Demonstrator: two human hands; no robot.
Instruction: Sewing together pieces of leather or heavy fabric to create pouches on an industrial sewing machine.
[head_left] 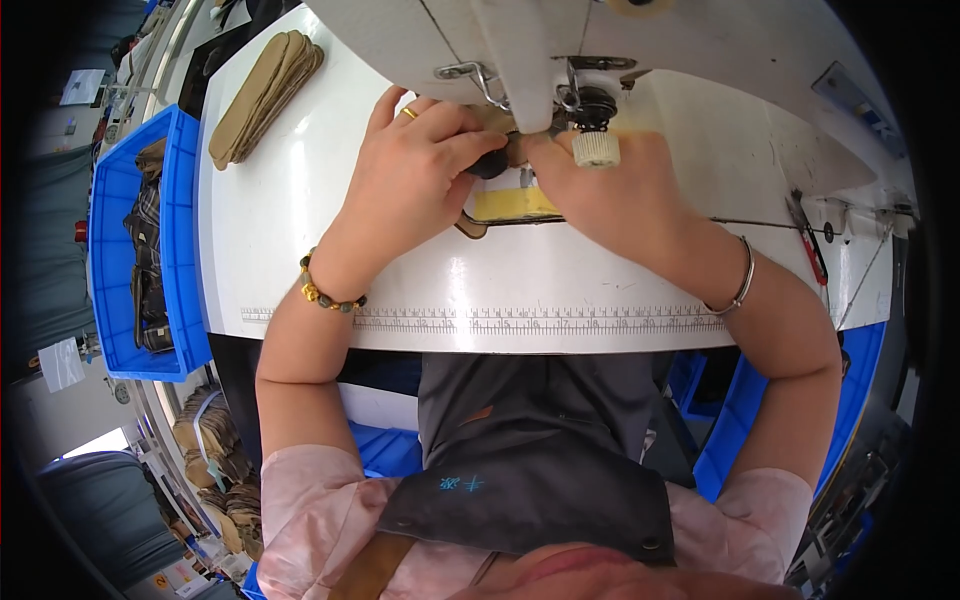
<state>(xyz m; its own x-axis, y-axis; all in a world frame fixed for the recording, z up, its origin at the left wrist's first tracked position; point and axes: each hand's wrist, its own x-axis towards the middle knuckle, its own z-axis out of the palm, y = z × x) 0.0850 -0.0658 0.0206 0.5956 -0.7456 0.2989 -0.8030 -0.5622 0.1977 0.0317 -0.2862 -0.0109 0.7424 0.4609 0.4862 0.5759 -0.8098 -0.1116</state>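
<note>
I see the workpiece (488, 164), small, dark and tan, on the desk (285, 240) beneath the sewing machine (528, 60). I judge it light and pliable, best pinched along its edges. The left hand (425, 160) grips its dark part; the right hand (625, 185) has its thumb against it, fingers lost behind the knob (597, 150), so I can't tell that grip. The workpiece's outline is mostly covered.

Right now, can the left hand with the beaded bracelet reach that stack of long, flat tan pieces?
Probably yes: only smooth white tabletop shows between the left hand and the long tan stack.
</note>
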